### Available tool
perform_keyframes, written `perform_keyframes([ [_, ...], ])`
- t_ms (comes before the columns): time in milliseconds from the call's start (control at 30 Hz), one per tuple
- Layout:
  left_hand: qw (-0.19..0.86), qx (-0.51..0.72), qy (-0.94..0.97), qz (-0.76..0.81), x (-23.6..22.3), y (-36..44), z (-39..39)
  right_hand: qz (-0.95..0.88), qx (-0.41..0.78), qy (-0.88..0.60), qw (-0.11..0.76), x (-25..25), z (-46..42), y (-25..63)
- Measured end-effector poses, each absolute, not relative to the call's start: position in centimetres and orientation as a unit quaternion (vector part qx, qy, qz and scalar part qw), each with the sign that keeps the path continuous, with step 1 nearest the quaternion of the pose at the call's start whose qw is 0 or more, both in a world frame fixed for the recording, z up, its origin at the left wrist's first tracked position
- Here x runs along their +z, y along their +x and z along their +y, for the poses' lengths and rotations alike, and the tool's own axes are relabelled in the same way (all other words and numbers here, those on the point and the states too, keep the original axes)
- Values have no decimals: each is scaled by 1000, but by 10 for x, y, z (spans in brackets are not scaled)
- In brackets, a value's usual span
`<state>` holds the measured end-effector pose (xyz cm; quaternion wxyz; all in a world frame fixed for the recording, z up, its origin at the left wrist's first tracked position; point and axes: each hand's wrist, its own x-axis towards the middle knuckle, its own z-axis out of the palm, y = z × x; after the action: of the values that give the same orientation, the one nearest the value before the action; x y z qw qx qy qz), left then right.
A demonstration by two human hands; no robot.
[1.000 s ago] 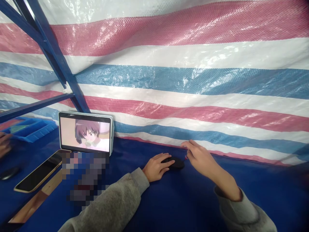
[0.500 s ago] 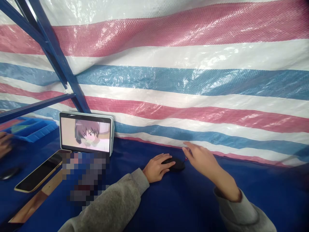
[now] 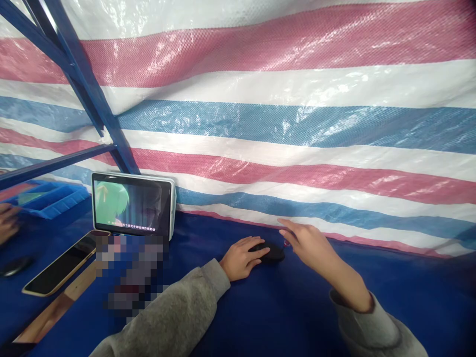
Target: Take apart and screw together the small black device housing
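Resting on a black, rounded, mouse-shaped device (image 3: 273,252), the left hand (image 3: 243,259) lies with its fingers slightly apart over one end. The device sits on the dark blue counter (image 3: 260,307), near its back edge. The right hand (image 3: 310,245) hovers just beside the device's other end, index finger stretched out and apart from the thumb; its remaining fingers are hidden, so whether they close on anything cannot be told. Below its thumb shows a small pinkish-red piece (image 3: 286,243), too small to identify.

Toward the left, a tablet in a pale case (image 3: 134,204) stands propped up, showing a green-haired cartoon figure and subtitles. A black-screened phone with a gold-toned edge (image 3: 63,267) lies in front, beside a pixelated patch. Farther left are a second dark rounded object (image 3: 15,266), a bright blue compartmented plastic tray (image 3: 55,201) and another person's blurred hand (image 3: 8,223). Behind hangs a red, white and blue striped woven tarp (image 3: 260,119), with blue metal bars (image 3: 87,91) before it at left.
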<state>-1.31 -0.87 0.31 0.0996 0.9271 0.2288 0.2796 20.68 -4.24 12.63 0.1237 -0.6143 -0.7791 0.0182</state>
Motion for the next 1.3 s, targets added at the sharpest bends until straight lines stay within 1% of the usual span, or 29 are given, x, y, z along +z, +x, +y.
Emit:
perform_keyframes([
  [167,99,283,927,224,4,-13,-9,-749,-17,-659,70,128,-43,207],
  [233,100,283,927,223,4,-13,-9,-742,-25,-667,66,130,-44,207],
  [367,104,279,927,226,3,-13,-9,-767,-10,-636,78,133,-47,205],
  [467,105,278,927,230,3,-14,-9,-781,15,-615,109,133,-47,203],
  [567,103,280,926,231,2,-13,-9,-775,40,-615,141,132,-46,203],
  [633,101,280,927,229,3,-13,-9,-769,40,-622,145,131,-45,203],
  [700,101,278,927,229,3,-13,-9,-762,24,-633,132,130,-44,204],
  [900,102,285,926,226,5,-12,-10,-724,-37,-688,48,131,-44,205],
  [967,102,285,926,226,4,-12,-9,-731,-29,-680,53,134,-46,204],
  [1100,102,282,927,227,3,-13,-9,-767,3,-636,90,136,-49,202],
  [1300,101,277,927,230,3,-14,-9,-749,-15,-659,60,134,-48,200],
])
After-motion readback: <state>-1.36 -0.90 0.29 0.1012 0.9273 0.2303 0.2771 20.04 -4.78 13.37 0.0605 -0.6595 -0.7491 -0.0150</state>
